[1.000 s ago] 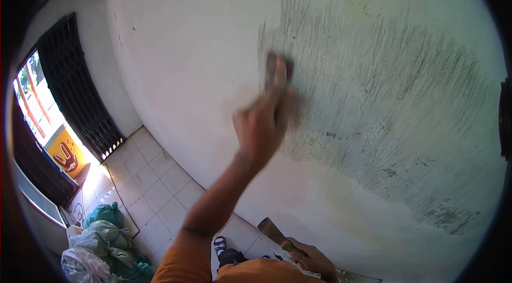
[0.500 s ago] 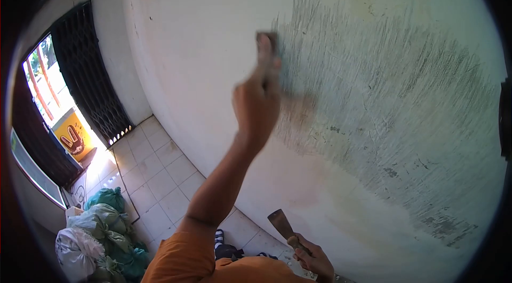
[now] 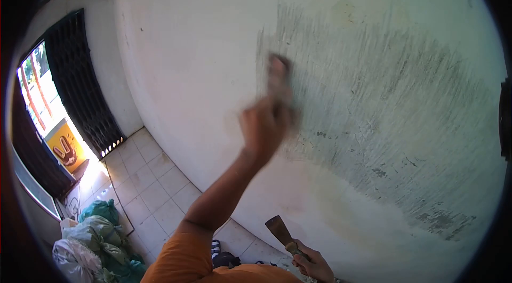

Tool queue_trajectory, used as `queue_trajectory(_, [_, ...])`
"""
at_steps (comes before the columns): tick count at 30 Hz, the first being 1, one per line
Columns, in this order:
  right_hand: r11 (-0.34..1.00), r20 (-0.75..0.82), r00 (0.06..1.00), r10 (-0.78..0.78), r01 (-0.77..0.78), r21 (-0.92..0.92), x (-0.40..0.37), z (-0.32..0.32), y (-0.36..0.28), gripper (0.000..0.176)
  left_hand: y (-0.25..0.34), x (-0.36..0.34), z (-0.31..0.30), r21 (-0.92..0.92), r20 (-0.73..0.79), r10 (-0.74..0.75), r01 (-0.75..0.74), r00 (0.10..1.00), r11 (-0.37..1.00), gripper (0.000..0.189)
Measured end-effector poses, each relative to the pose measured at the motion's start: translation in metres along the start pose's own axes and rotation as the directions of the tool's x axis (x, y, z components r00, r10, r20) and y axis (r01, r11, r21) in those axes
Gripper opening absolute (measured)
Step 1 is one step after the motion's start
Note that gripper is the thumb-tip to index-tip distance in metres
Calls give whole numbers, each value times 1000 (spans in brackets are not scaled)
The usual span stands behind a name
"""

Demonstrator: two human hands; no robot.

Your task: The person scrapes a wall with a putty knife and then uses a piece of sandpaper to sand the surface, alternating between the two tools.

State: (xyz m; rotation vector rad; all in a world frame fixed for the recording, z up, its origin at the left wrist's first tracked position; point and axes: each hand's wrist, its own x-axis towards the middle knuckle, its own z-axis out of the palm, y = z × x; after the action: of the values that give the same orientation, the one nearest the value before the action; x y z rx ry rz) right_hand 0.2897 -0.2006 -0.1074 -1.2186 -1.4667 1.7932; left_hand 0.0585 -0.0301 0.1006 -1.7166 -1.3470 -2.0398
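Note:
My left hand, smeared by motion, reaches up to the pale wall. It is closed around a dark, flat tool held against the left part of a grey, scratched patch. The tool's exact shape is blurred. Low down, near the bottom edge, my right hand grips the handle of a scraper. The scraper's wide metal blade points up and left, in front of the wall's lower part.
Tied sacks are piled on the tiled floor at lower left. A dark folding gate stands beside a bright doorway with a yellow panel. A sandalled foot shows near the wall's base.
My left hand and its tool have moved down and slightly right across the wall. The view has shifted a little. My right hand still holds the scraper in nearly the same place.

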Motion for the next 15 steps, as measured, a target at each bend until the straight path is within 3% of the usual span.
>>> queue_trajectory(2, [998, 39, 999, -36, 34, 54, 2, -2, 9, 44, 19, 21, -5, -4, 59, -193, 194, 979, 981, 17])
queue_trajectory(3, [998, 35, 999, -18, 16, 53, 1, -1, 8, 44, 10, 20, 0, 143, 99, -66, 51, 993, 988, 32])
queue_trajectory(5, [999, 30, 999, 19, -21, 48, 1, 1, 5, 46, 24, -29, 31, -84, 31, 312, -309, 950, 947, 42])
queue_trajectory(8, [980, -20, 982, -189, 190, 64, 6, 2, 26, 48, -6, -47, 24, -103, 107, 438, -428, 893, 898, 51])
queue_trajectory(9, [980, -18, 981, -192, 192, 45, 6, -1, 20, 47, -3, -30, 7, -3, 162, 237, -239, 958, 971, 40])
queue_trajectory(11, [985, -11, 985, -171, 171, 9, -6, -3, 3, 48, 0, -1, -1, 15, 125, 51, -54, 991, 998, 34])
queue_trajectory(12, [997, -4, 997, -79, 79, 25, -10, -2, -4, 45, 2, 13, -6, 19, 104, -42, 40, 994, 999, 32])
queue_trajectory(13, [999, 9, 1000, 11, -11, 42, -12, -1, -12, 44, 5, 10, -3, 134, 128, 8, -26, 992, 991, 33])
queue_trajectory(14, [994, 23, 995, 94, -96, 56, -12, 0, -15, 47, 2, -12, 3, 114, 100, 154, -165, 983, 980, 36])
queue_trajectory(15, [995, 19, 996, 83, -84, 50, -13, -1, -13, 47, -1, -34, 10, 103, 69, 299, -305, 952, 947, 39])
